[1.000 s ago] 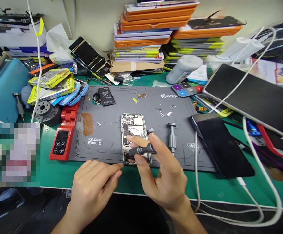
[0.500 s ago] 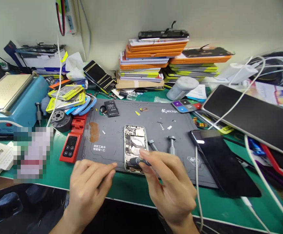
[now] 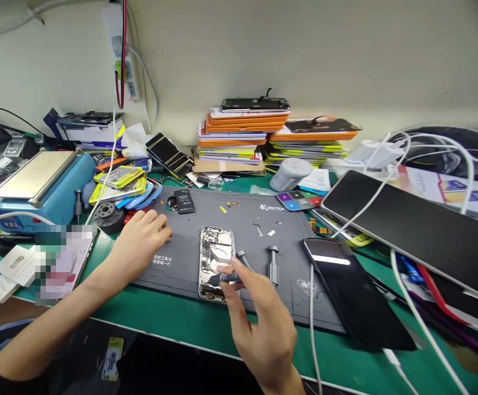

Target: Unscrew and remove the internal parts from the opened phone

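An opened phone [image 3: 216, 247] with its inner parts showing lies on the grey mat [image 3: 185, 247]. My right hand [image 3: 255, 318] is over the phone's lower right part, thumb and fingers closed round a dark screwdriver [image 3: 220, 278] held nearly flat above it. Up and to the left, my left hand [image 3: 144, 238] rests over the mat's left side with curled fingers, covering most of a red device; what it holds, if anything, is hidden. Two grey screwdrivers, one of them upright [image 3: 273, 266], stand right of the phone. A black battery [image 3: 185, 201] lies behind.
At the right are a black phone [image 3: 358, 296], a large dark tablet [image 3: 420, 236] and white cables. Stacked orange boxes [image 3: 247, 123] and a white bottle [image 3: 290, 174] stand at the back. A blue machine [image 3: 37, 186] and a round black holder [image 3: 108, 217] are on the left.
My left hand has moved up and left, from beside the phone to over the red device. My right hand remains at the phone with the screwdriver. The camera view has shifted.
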Action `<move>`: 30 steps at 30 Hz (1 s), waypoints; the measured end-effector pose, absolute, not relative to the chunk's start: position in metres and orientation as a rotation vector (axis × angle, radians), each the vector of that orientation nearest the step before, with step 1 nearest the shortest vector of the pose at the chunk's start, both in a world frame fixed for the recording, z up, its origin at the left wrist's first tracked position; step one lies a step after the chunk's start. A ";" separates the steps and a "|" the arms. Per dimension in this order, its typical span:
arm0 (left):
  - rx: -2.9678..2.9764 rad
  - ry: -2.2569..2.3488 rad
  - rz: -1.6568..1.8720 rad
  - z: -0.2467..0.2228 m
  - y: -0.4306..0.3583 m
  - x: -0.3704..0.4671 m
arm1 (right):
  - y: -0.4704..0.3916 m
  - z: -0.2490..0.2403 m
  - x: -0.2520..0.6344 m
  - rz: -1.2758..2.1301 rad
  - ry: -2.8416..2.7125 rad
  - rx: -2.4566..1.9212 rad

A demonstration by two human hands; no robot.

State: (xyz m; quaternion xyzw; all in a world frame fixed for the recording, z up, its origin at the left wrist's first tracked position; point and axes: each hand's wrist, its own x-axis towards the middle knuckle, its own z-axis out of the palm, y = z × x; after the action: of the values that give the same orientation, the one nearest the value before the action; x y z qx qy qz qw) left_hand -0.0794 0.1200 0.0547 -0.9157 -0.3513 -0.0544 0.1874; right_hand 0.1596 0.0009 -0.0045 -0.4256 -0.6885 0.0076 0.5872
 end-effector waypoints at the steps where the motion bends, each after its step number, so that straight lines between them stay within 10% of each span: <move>1: -2.584 -0.977 -0.147 0.053 0.122 -0.079 | -0.001 -0.007 0.160 0.036 -1.546 -0.997; 30: -2.919 -1.228 -0.679 0.028 0.056 -0.029 | -0.010 0.001 0.159 0.217 -1.107 -1.071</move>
State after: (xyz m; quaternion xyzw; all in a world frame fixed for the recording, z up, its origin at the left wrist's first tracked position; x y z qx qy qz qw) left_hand -0.0286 0.0557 0.0276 -0.9003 -0.3786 -0.2093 -0.0486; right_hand 0.1587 -0.0097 0.0014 -0.4831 -0.4992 0.0979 0.7126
